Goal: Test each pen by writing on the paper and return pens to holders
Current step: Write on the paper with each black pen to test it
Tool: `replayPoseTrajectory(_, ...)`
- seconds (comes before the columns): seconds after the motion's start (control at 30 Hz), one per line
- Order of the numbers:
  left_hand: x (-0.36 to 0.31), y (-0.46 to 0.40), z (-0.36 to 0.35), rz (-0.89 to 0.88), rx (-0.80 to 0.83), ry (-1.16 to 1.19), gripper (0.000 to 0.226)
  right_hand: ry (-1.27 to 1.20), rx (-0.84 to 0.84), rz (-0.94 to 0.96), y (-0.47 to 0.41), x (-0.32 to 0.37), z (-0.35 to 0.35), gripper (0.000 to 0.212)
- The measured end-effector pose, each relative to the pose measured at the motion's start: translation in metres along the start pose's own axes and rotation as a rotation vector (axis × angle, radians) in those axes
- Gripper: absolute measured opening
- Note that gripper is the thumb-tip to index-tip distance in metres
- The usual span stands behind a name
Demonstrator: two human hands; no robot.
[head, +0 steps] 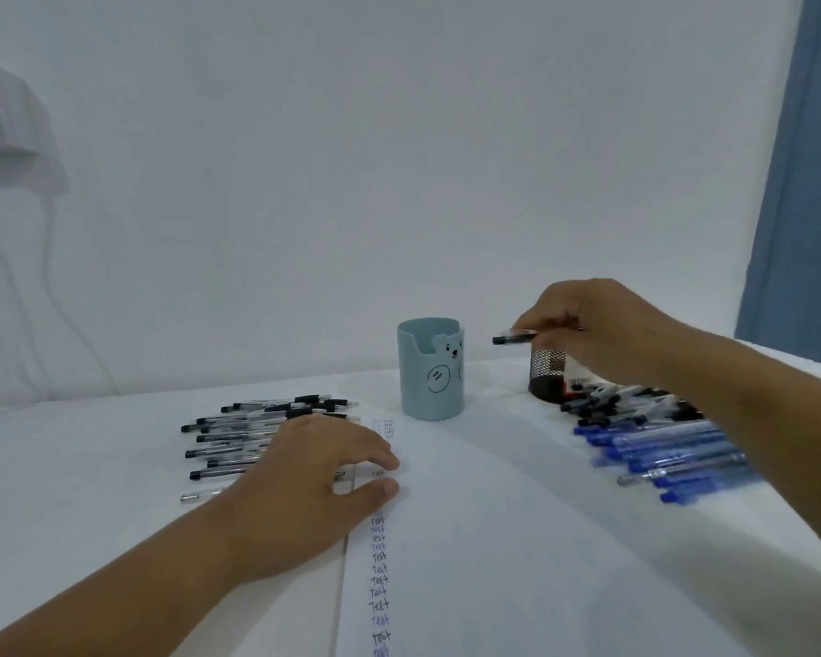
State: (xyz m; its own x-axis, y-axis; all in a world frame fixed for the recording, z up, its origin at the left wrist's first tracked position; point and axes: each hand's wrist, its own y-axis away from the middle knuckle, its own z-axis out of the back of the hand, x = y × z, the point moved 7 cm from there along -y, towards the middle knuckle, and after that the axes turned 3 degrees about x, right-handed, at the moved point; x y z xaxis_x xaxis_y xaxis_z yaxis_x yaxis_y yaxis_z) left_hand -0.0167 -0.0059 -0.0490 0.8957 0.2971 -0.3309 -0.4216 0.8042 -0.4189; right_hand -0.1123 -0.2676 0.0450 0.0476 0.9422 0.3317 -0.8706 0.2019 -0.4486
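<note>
My right hand (593, 324) grips a black-capped pen (513, 337) held level in the air, just above a black mesh holder (547, 376). A light blue holder with a bear face (430, 372) stands left of it, and I see no pens sticking out of it. My left hand (314, 471) lies flat with spread fingers on the left edge of the white paper (517, 538). A column of handwritten "Test" words (379, 576) runs down that edge. Several black pens (257, 429) lie left of the paper. Several blue pens (659, 452) lie right of it.
More black-capped pens (603, 400) lie heaped beside the mesh holder, under my right forearm. The white table (67, 467) meets a white wall at the back. A blue curtain (797, 182) hangs at far right. White cables (43, 277) hang down the wall at left.
</note>
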Motion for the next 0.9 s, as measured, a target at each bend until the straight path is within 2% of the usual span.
replayPoseTrajectory(0.1,0.002,0.001,0.002,0.021,-0.013,0.015,0.024,-0.058,-0.104,-0.091,0.026,-0.042,0.012,0.024)
replayPoseTrajectory(0.23,0.005,0.002,0.008,0.042,-0.062,0.053,0.018,0.009,-0.106,-0.168,0.042,-0.084,0.018,0.024)
replayPoseTrajectory(0.5,0.013,0.002,0.007,0.107,-0.049,0.011,0.028,0.073,0.057,-0.261,0.038,-0.123,-0.004,0.035)
replayPoseTrajectory(0.73,0.014,0.001,0.022,0.128,-0.066,0.030,0.020,0.069,0.035,-0.246,0.043,-0.108,0.000,0.036)
replayPoseTrajectory(0.8,0.019,0.002,0.031,0.173,-0.069,0.014,0.028,0.068,-0.010,-0.186,0.041,-0.089,0.002,0.032)
replayPoseTrajectory(0.9,0.023,0.005,0.041,0.212,-0.017,-0.012,0.026,0.019,-0.091,-0.045,0.039,-0.041,-0.002,0.026)
